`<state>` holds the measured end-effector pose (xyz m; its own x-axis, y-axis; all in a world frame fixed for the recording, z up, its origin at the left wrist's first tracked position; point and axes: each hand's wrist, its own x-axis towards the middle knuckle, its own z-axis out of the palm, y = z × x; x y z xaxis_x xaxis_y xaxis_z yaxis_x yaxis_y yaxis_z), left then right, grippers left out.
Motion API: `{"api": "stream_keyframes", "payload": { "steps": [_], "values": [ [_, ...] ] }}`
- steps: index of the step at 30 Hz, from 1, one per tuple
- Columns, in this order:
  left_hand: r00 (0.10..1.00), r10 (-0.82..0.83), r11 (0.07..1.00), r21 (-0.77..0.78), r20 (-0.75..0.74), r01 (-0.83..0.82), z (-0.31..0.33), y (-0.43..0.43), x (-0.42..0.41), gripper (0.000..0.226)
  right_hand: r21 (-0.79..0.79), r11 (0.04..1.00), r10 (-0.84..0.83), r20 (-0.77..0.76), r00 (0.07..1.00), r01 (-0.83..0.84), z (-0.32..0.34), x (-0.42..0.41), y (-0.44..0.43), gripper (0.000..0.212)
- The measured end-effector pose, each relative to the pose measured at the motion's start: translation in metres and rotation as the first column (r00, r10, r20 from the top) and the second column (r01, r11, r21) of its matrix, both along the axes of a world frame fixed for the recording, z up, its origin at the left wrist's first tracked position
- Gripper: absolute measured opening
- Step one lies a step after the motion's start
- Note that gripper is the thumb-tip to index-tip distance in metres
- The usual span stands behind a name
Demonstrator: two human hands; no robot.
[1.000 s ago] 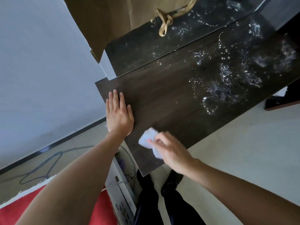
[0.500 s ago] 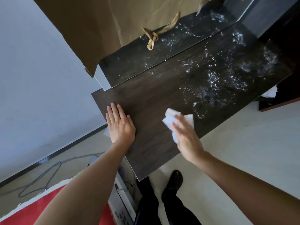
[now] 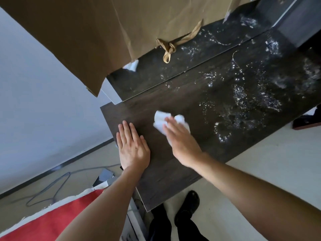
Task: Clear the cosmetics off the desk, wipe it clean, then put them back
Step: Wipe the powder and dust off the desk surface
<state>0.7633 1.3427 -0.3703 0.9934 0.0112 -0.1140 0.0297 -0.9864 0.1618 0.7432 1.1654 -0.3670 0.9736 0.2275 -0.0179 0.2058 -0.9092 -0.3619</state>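
dark wood desk (image 3: 165, 171) fills our view. no cosmetics show anywhere, and we guess they wait in the brown paper bag (image 3: 104, 32) at the back. our left hand (image 3: 133, 148) lies flat, fingers straight, near the desk's left edge, likely to brace us as we lean. our right hand (image 3: 182, 143) presses a white wad of tissue (image 3: 160, 120) under extended fingers, beside the wet droplets (image 3: 243, 101) to its right, where the wiping seems headed.

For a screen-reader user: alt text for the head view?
A right hand presses a white tissue onto a dark desk, the left hand flat beside it. Droplets speckle the desk's right side; a brown paper bag stands behind.
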Motion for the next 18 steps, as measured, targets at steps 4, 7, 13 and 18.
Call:
{"api": "stream_keyframes", "payload": {
  "steps": [4,7,13,18],
  "values": [
    [1.000,-0.003,1.000,0.012,-0.001,0.003,0.006,-0.005,0.006,0.060,-0.087,0.974,0.212,0.014,0.977,-0.210,-0.005,0.011,-0.045,0.054],
    [1.000,0.004,1.000,0.014,0.003,-0.004,0.008,-0.006,0.006,0.061,-0.183,0.968,-0.168,0.022,0.986,0.169,0.004,0.088,-0.078,0.061],
    [0.999,0.016,1.000,0.017,0.034,-0.016,0.001,-0.003,0.004,0.058,-0.081,0.974,-0.217,-0.037,0.975,0.214,0.000,0.138,0.023,0.066],
    [0.999,0.018,1.000,0.022,0.040,-0.019,0.003,-0.004,0.002,0.057,-0.109,0.994,0.032,0.148,0.989,-0.016,-0.005,0.139,-0.039,0.054]
  ]
}}
